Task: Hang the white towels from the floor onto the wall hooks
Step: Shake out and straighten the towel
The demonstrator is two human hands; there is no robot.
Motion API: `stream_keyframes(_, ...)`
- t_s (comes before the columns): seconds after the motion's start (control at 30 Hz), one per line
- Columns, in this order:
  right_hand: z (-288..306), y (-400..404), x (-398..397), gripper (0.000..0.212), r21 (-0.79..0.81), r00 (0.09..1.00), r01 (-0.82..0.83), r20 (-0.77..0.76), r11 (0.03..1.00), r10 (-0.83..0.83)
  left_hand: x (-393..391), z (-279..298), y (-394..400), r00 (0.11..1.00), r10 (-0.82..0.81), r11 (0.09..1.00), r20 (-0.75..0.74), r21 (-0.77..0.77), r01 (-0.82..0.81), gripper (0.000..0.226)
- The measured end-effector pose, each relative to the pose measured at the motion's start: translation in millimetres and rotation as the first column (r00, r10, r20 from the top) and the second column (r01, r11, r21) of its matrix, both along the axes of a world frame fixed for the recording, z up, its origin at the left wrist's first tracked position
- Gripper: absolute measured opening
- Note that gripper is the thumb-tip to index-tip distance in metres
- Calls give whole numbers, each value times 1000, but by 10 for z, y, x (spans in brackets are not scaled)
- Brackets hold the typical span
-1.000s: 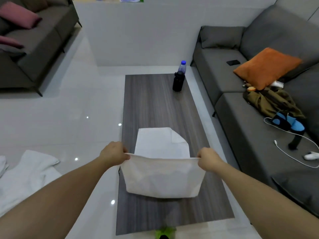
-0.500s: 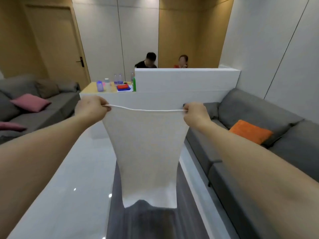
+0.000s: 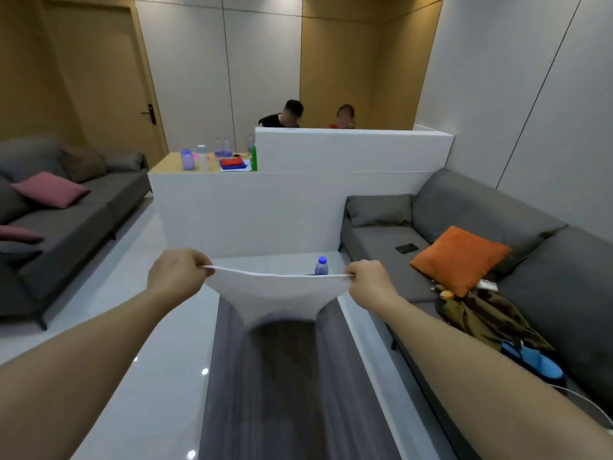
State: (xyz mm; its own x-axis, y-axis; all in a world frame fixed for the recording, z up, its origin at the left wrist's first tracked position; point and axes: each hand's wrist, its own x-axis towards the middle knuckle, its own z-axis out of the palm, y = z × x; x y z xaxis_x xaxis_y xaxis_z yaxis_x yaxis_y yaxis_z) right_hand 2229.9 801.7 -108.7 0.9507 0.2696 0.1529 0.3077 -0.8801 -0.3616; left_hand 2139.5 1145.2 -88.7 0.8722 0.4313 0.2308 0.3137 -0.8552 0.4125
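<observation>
L hand [image 3: 177, 277] + R hand [image 3: 365, 283] each pinch a top corner of white towel [image 3: 275, 298] | towel stretched btwn hands, over table [image 3: 282, 393] | vs 0.5 s ago: hands lower, cloth billowing up, mid-shake | no hooks in view, hanging not begun

Water bottle [image 3: 321, 266] just beyond towel [image 3: 278, 297]; sofa [image 3: 464, 260] rightward.

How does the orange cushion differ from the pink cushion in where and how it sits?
The orange cushion is on the grey sofa to the right, propped tilted against the backrest; the pink cushion is on the grey sofa to the left, lying flatter on the seat. A black phone lies near the orange one; nothing similar lies by the pink one. Both are square and on grey sofas.
</observation>
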Motion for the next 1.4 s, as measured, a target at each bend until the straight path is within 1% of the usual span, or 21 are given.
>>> stream_keyframes(0.17, -741, -197, -656, 34, -36, 991, 29, -127, 999, -33, -664, -791, -192, 989, -2, 999, -149, -32, -3, 11)
stream_keyframes(0.3, -1208, -369, -1321, 31, -98, 978, 44, -200, 994, -63, -1391, -1237, -430, 960, -42, 997, -276, -76, 22, 13)
stream_keyframes(0.57, -1852, -706, -2719, 36, -176, 932, 58, -343, 983, -116, -2730, -1986, -738, 888, -99, 992, -450, -118, 51, 17)
stream_keyframes(0.67, -2059, -842, -3043, 36, -193, 916, 66, -377, 979, -136, -3022, -2184, -833, 862, -111, 990, -495, -132, 52, 16)
stream_keyframes(0.8, -2310, -978, -3233, 34, -216, 899, 61, -412, 975, -147, -3148, -2413, -928, 838, -130, 987, -530, -145, 62, 13)
stream_keyframes(0.93, -2532, -1049, -3127, 25, -246, 874, 82, -448, 966, -188, -3048, -2649, -973, 797, -144, 986, -586, -153, 66, 12)
stream_keyframes(1.03, -2665, -1038, -2826, 16, -244, 856, 85, -479, 966, -196, -2783, -2810, -916, 780, -131, 987, -611, -154, 44, 14)
stream_keyframes(1.13, -2763, -952, -2369, 15, -242, 851, 85, -486, 966, -197, -2390, -2933, -819, 775, -114, 988, -621, -155, 21, 16)
stream_keyframes(1.23, -2847, -794, -1786, 15, -264, 859, 43, -483, 964, -170, -1903, -3032, -700, 771, -88, 991, -631, -134, 4, 18)
stream_keyframes(1.33, -2963, -605, -1184, 14, -258, 879, 36, -452, 965, -153, -1368, -3155, -566, 791, -49, 986, -609, -156, -59, 18)
stream_keyframes(1.4, -3072, -499, -871, 14, -240, 899, 69, -405, 968, -164, -1085, -3262, -520, 808, -7, 977, -590, -177, -120, 25)
